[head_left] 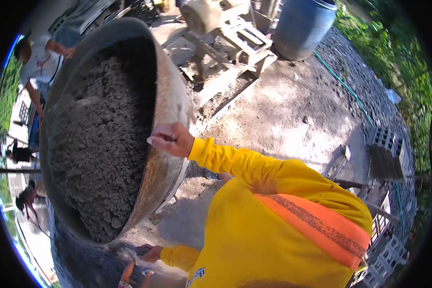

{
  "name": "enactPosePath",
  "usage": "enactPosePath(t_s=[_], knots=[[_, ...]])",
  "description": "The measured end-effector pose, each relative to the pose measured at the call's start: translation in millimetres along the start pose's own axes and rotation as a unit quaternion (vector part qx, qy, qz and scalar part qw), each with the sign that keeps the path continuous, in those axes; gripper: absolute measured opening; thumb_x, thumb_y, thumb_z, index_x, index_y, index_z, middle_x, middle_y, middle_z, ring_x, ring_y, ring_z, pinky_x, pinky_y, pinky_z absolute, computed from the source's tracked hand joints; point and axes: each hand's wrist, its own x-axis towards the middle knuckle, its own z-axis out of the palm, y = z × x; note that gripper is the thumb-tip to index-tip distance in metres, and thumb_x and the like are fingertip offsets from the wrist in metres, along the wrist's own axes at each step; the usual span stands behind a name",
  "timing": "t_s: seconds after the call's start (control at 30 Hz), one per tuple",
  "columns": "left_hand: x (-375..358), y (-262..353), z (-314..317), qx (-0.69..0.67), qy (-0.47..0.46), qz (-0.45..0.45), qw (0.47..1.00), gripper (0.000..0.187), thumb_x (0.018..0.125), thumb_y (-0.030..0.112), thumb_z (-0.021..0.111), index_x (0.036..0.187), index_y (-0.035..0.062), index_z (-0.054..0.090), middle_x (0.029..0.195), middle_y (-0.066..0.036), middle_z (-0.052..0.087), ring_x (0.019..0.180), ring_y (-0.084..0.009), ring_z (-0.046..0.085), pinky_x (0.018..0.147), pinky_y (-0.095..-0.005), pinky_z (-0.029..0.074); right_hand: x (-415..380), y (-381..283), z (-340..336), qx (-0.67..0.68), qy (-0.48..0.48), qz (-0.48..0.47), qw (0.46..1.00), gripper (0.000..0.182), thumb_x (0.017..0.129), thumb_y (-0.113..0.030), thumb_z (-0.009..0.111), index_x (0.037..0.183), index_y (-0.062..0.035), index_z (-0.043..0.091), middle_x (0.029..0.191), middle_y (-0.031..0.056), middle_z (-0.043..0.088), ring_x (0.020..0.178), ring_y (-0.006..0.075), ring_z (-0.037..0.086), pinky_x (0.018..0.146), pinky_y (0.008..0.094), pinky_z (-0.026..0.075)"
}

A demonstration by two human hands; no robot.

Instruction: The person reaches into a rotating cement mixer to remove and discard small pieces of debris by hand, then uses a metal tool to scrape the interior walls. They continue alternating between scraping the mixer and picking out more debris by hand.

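Observation:
A large, rusty metal drum (170, 91) fills the left side, its wide mouth showing lumpy grey mix (96, 144). My right hand (172, 139), at the end of a yellow sleeve, is at the drum's near rim with its fingers curled over the edge. Lower down, my left hand (152, 253) is small and partly shaded below the drum; its fingers are too unclear to read. Close to it are another person's hands (127, 272).
A person in a white shirt (41, 60) has hands at the drum's far rim. Beyond stand a wooden frame (225, 57) and blue barrel (305, 26). A green hose (343, 84) crosses gravel near hollow blocks (384, 139). More people appear at the left.

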Motion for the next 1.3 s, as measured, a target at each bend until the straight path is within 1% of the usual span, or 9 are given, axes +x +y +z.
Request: enactPosePath(t_s=[0.27,0.47,0.57,0.73,0.77,0.83,0.97,1.13,1.3], knots=[[-149.1,-143.7,-75.4,0.446,-0.358,-0.338,0.747,0.04,0.092,0.034,0.058,0.12,0.0058,0.059,0.1,-0.012,0.065,0.085,-0.0256,0.062,0.066,-0.039,0.051,-244.1,87.5,-124.9,-0.225,0.086,0.222,0.945,0.03,0.089,-0.033,0.063,0.082,-0.0034,0.06,0.074,0.0181,0.063,0.068,0.0382,0.062,0.065,0.0463,0.048],[-270.7,-151.1,-27.0,0.346,-0.745,-0.166,0.546,0.035,0.09,0.037,0.059,0.114,0.0116,0.06,0.108,-0.008,0.061,0.085,-0.0266,0.062,0.065,-0.0407,0.052,-465.9,86.4,-259.1,-0.301,0.29,0.576,0.703,0.031,0.083,-0.032,0.059,0.1,-0.0078,0.07,0.103,0.019,0.071,0.099,0.0372,0.067,0.088,0.0464,0.053],[-316.9,-162.9,28.1,0.433,-0.674,-0.305,0.515,0.04,0.089,0.037,0.059,0.12,0.0117,0.057,0.111,-0.009,0.06,0.09,-0.0262,0.06,0.067,-0.0378,0.051,-579.3,39.8,-267.2,-0.372,0.353,0.622,0.592,0.03,0.08,-0.029,0.06,0.091,-0.0034,0.071,0.092,0.0217,0.071,0.087,0.0372,0.07,0.079,0.0452,0.055],[-400.2,-256.5,97.0,0.544,-0.644,-0.215,0.493,0.031,0.088,0.034,0.058,0.104,0.0091,0.064,0.096,-0.01,0.064,0.083,-0.0298,0.061,0.068,-0.045,0.051,-715.8,-10.0,-199.6,-0.181,0.546,0.68,0.454,0.031,0.08,-0.03,0.065,0.1,-0.0067,0.072,0.09,0.0157,0.073,0.088,0.0333,0.07,0.077,0.0414,0.057],[-469.6,-211.0,82.7,0.571,-0.522,-0.217,0.595,0.026,0.087,0.031,0.056,0.099,0.009,0.065,0.093,-0.009,0.065,0.084,-0.0291,0.061,0.066,-0.0456,0.05,-729.7,-14.8,-181.9,-0.171,0.551,0.694,0.431,0.038,0.082,-0.031,0.066,0.111,-0.0075,0.071,0.102,0.0148,0.073,0.1,0.0362,0.069,0.083,0.042,0.056],[-581.1,-145.2,17.7,0.402,-0.779,-0.262,0.404,0.027,0.089,0.029,0.053,0.105,0.0115,0.065,0.102,-0.007,0.064,0.09,-0.0222,0.062,0.075,-0.0393,0.05,-753.5,-9.8,-154.9,-0.393,0.137,0.772,0.481,0.033,0.084,-0.035,0.066,0.104,-0.0101,0.073,0.104,0.0152,0.073,0.101,0.0366,0.068,0.087,0.0431,0.055],[-730.1,200.7,-164.7,0.014,-0.918,-0.366,-0.15,0.071,0.101,0.048,0.051,0.149,0.001,0.032,0.123,-0.021,0.061,0.105,-0.028,0.066,0.088,-0.0382,0.055,-785.6,76.9,-127.4,-0.341,0.24,0.777,0.472,0.027,0.086,-0.034,0.067,0.103,-0.0141,0.073,0.106,0.0143,0.072,0.103,0.0368,0.067,0.088,0.046,0.054],[-662.7,347.4,-220.9,-0.223,-0.916,-0.26,-0.21,0.065,0.097,0.025,0.063,0.151,0.0042,0.033,0.119,-0.024,0.065,0.1,-0.0277,0.069,0.081,-0.0337,0.056,-688.7,67.6,-178.0,-0.315,0.291,0.69,0.583,0.037,0.09,-0.039,0.063,0.114,-0.0122,0.067,0.11,0.0121,0.071,0.094,0.0316,0.07,0.078,0.0436,0.055],[-656.0,164.3,-160.6,-0.087,-0.974,-0.049,-0.204,0.04,0.093,0.018,0.067,0.129,0.0054,0.06,0.097,-0.015,0.073,0.083,-0.0202,0.071,0.075,-0.0318,0.057,-619.3,40.1,-222.8,-0.03,0.447,0.635,0.629,0.051,0.093,-0.048,0.057,0.125,-0.0091,0.061,0.114,0.0095,0.07,0.082,0.025,0.072,0.066,0.0395,0.057]])
